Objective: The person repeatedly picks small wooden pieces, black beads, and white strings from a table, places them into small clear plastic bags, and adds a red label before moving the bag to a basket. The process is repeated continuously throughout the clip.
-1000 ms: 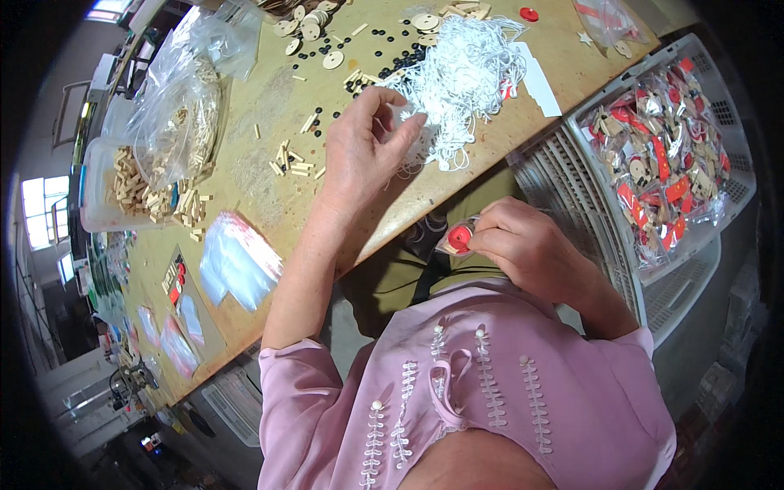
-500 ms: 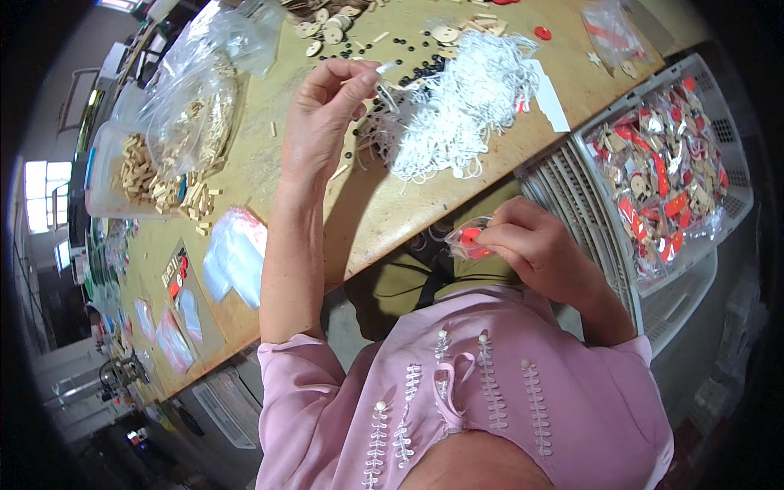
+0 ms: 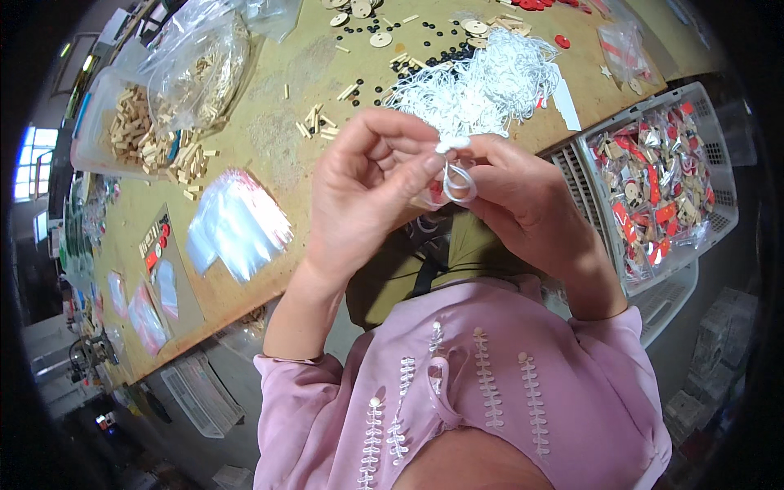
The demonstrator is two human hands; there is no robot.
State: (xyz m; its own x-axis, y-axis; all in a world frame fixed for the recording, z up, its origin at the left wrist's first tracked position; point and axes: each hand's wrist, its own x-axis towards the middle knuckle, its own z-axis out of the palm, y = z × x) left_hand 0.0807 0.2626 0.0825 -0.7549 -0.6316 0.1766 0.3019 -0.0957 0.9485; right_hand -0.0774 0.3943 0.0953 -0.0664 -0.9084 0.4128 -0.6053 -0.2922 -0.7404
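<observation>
My left hand and my right hand meet in front of my body at the table's edge. Between their fingertips is a small looped white cord, pinched by my left thumb and fingers. My right fingers are closed on a small clear plastic bag with something red in it; most of it is hidden behind the cord and fingers. Just beyond the hands a tangled heap of white cords lies on the table.
Black beads and wooden sticks are scattered around the heap. To the left lie flat clear bags and a plastic tub of wooden pieces. At my right stands a grey crate of filled bags.
My left hand has come back from the cord heap toward me with a white cord. My right hand has risen to meet it, bringing the small bag along.
</observation>
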